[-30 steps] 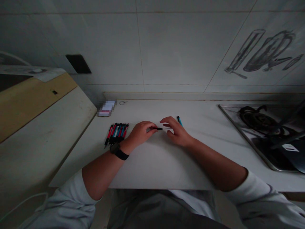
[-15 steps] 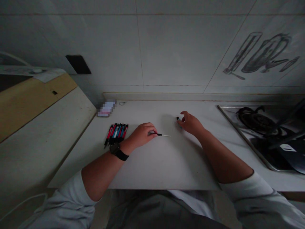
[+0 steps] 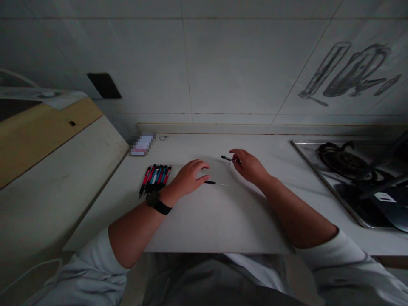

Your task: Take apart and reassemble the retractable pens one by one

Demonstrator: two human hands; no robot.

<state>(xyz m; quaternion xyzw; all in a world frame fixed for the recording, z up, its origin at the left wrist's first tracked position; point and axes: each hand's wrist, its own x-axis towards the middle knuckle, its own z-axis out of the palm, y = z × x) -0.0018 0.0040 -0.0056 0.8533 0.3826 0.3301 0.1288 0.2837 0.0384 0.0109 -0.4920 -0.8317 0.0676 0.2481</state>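
Observation:
My left hand [image 3: 191, 175] rests over the counter with thumb and fingers apart. By its thumb lies a slim pen part with a black grip [image 3: 210, 182] and a thin pale rod, perhaps a refill, pointing right. My right hand [image 3: 250, 165] pinches a short dark pen barrel [image 3: 226, 157], which sticks out to the left of the fingertips; its other end is hidden by the fingers. Left of my left wrist, several red, blue, white and black pens [image 3: 156, 176] lie side by side in a row.
A phone [image 3: 142, 144] lies at the back left of the white counter [image 3: 223, 225], beside a small ring-like item [image 3: 163, 137]. On the right is a gas stove [image 3: 341, 170]. A pale cabinet-like block [image 3: 73, 170] stands on the left, and a tiled wall runs behind.
My left fingers have opened and let go of the pen part, which now lies slightly lower. My right hand has moved left, and more of the dark barrel shows.

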